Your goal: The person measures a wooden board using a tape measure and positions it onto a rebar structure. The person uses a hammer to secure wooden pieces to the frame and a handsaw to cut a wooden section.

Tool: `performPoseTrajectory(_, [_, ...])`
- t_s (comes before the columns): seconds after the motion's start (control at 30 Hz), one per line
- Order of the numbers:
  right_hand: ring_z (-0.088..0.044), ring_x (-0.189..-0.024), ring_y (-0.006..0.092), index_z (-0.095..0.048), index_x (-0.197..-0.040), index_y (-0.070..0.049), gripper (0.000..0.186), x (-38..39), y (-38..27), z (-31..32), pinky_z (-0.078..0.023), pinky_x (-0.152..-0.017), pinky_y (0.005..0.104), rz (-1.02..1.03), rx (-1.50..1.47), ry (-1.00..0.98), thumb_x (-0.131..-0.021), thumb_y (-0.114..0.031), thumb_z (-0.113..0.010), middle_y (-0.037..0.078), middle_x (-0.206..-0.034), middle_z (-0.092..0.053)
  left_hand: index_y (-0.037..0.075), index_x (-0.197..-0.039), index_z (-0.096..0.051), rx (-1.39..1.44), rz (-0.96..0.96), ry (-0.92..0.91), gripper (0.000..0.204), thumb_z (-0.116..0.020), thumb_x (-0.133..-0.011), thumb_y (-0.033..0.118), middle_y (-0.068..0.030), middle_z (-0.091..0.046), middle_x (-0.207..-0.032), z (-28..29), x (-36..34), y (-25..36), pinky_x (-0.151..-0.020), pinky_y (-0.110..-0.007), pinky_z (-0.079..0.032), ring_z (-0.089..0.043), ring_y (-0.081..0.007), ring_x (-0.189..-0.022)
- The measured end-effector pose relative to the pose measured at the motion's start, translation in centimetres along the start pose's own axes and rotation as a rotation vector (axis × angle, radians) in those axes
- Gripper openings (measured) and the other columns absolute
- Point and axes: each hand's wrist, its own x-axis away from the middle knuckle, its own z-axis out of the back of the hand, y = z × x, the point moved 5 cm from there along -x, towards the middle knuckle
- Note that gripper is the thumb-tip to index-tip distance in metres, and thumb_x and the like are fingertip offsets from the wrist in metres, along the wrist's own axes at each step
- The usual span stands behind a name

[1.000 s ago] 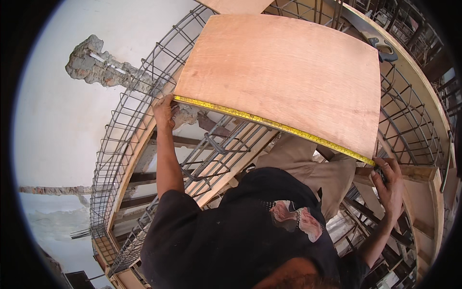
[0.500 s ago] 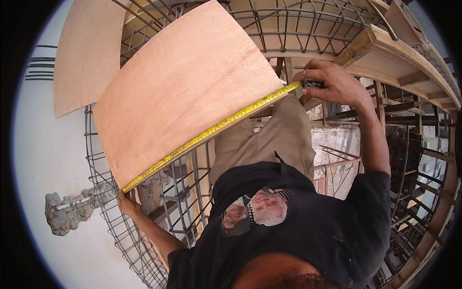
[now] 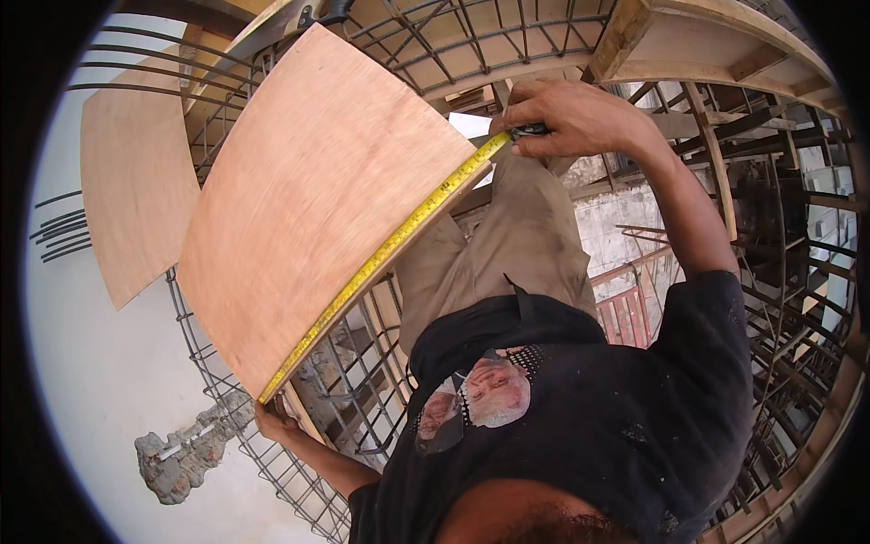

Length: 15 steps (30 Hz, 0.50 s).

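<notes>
A yellow tape measure (image 3: 391,246) is stretched along the near edge of a plywood sheet (image 3: 313,195). My right hand (image 3: 580,118) grips its dark case (image 3: 530,131) just past the sheet's right corner, fingers curled round it. Down at the left corner, my left hand (image 3: 279,422) holds the end of the blade against the edge; its fingertips are partly hidden by the board. The blade lies straight along the wood, markings upward. Below the sheet show my trousers (image 3: 494,240).
A second plywood piece (image 3: 140,181) is at the left by a white wall (image 3: 100,363). Rebar cages (image 3: 489,41) run behind the sheet and below left. A handsaw (image 3: 328,13) lies at the top. Timber framing (image 3: 725,68) stands at the right.
The view has shifted, so the sheet sits further left and its right end higher. Both hands keep their hold on the tape measure. The handsaw has come into view at the top.
</notes>
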Motion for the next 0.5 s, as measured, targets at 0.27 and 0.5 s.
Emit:
performPoseTrajectory(0.27, [-0.061,-0.113,0.0334,-0.069,-0.129,-0.019,0.04,0.6,0.7,-0.5,-0.05,-0.094,0.046,0.005,-0.01,0.027,-0.091,-0.032,-0.068,0.011,-0.115,-0.062,-0.015,-0.124,-0.055,-0.044,0.015,-0.021,0.045,-0.058,-0.097,0.021,-0.0236,-0.066,-0.116,-0.8,0.7,0.6,-0.089,-0.042,-0.061,-0.069,-0.0344,-0.104])
performPoseTrajectory(0.5, [-0.06,-0.113,0.0316,-0.069,-0.128,-0.02,0.04,0.8,0.2,-0.3,-0.05,-0.095,0.0452,-0.04,-0.024,0.022,-0.091,-0.032,-0.07,0.01,-0.117,-0.061,-0.013,-0.118,-0.057,-0.055,0.014,0.024,0.043,-0.061,-0.094,0.022,-0.0214,-0.066,-0.112,-0.7,1.0,0.7,-0.085,-0.042,-0.061,-0.069,-0.0332,-0.099])
